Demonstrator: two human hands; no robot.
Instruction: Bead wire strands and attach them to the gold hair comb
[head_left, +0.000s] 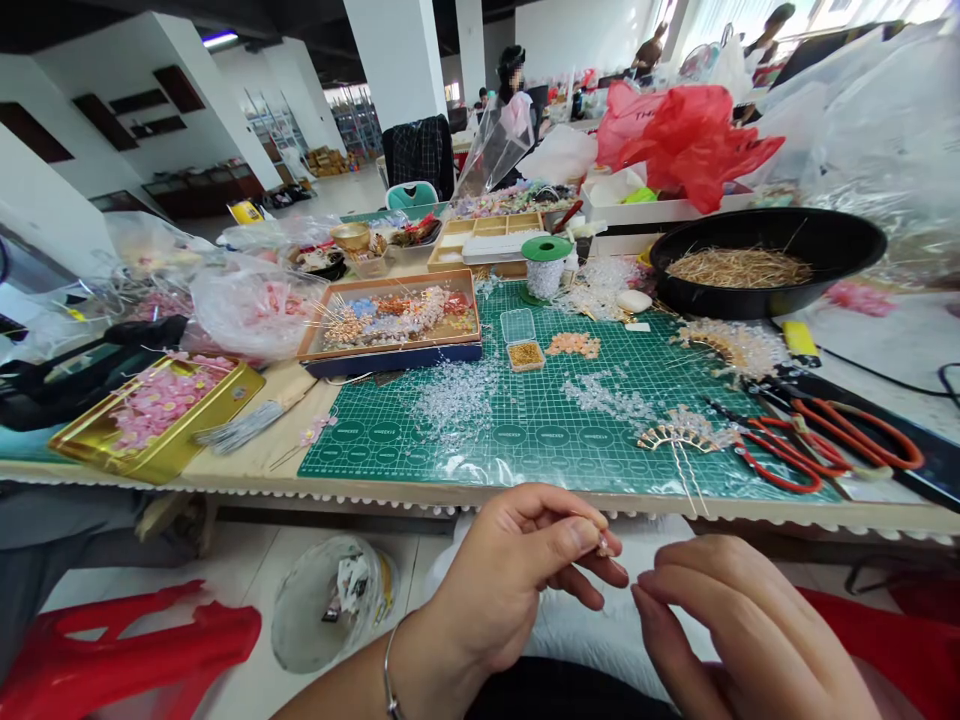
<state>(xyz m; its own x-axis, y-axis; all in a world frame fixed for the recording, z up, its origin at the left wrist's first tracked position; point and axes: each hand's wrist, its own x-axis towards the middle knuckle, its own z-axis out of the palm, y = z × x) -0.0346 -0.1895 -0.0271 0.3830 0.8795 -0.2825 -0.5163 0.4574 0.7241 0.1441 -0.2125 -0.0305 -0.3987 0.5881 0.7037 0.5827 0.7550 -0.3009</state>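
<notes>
Just off the table's front edge, my left hand pinches a tiny flower-like bead piece between thumb and forefinger. Close on its right, my right hand has thumb and fingertips pressed together; whatever they hold is too fine to make out. Above them on the green cutting mat lie scattered clear beads, more clear beads and peach flower pieces. A small box of gold beads stands with its lid up. A beaded hair comb rests near the mat's front edge.
Red-handled scissors and pliers lie at the right. Behind them stands a black bowl of gold pins. A gold tin of pink flowers and a cardboard tray sit leftward. A waste bin is on the floor.
</notes>
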